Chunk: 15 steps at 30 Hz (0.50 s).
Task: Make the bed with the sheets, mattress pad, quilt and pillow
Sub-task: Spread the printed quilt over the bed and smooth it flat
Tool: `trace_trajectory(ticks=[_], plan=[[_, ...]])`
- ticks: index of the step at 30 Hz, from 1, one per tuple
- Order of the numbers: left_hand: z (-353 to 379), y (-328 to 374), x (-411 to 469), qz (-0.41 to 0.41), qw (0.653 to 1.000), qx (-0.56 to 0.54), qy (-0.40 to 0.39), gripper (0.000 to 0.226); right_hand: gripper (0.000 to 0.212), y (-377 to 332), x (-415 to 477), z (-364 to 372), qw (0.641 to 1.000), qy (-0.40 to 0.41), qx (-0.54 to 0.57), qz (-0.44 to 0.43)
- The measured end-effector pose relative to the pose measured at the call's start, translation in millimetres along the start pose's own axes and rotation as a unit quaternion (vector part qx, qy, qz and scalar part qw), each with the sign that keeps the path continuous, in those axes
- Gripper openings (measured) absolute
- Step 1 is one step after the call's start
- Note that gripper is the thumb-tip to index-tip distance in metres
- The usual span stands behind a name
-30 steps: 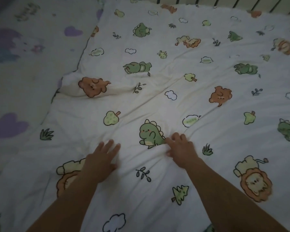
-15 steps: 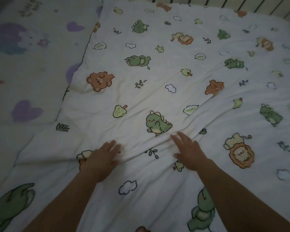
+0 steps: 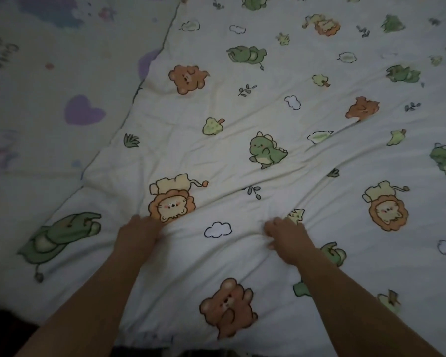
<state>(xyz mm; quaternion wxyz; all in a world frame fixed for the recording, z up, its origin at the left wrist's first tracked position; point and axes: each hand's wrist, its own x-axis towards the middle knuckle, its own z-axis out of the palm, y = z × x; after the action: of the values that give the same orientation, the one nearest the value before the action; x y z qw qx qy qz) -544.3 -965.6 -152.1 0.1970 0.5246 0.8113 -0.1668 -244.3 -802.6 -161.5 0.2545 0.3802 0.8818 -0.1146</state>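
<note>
The left hand point(image 3: 139, 234) and right hand point(image 3: 287, 237) sat apart at lower centre, each clutching bunched quilt point(image 3: 242, 119) that spread upward beyond them.

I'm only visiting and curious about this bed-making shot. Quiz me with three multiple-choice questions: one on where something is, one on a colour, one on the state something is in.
1. Which print on the quilt lies between the left hand and the right hand?
A. a cloud outline
B. a brown bear
C. a green dinosaur

2. What colour are the hearts on the sheet left of the quilt?
A. red
B. purple
C. yellow

3. How do the hands meet the quilt?
A. flat, with straight fingers
B. lifted clear of it
C. fingers curled, bunching the fabric

Answers:
1 A, the cloud outline sits in the gap between the two hands.
2 B, the big heart is plainly purple.
3 C, the fingers are tucked in and creases fan out from both hands.
</note>
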Motion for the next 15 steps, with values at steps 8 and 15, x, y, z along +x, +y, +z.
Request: trace_trajectory(ticks=[8, 15], plan=[[21, 28, -52, 0.029, 0.997, 0.014, -0.076, 0.031, 0.031, 23, -33, 12, 0.986, -0.165, -0.003, -0.034], [30, 38, -72, 0.024, 0.998, 0.001, -0.066, 0.030, 0.011, 30, -42, 5, 0.985, -0.159, 0.015, -0.060]])
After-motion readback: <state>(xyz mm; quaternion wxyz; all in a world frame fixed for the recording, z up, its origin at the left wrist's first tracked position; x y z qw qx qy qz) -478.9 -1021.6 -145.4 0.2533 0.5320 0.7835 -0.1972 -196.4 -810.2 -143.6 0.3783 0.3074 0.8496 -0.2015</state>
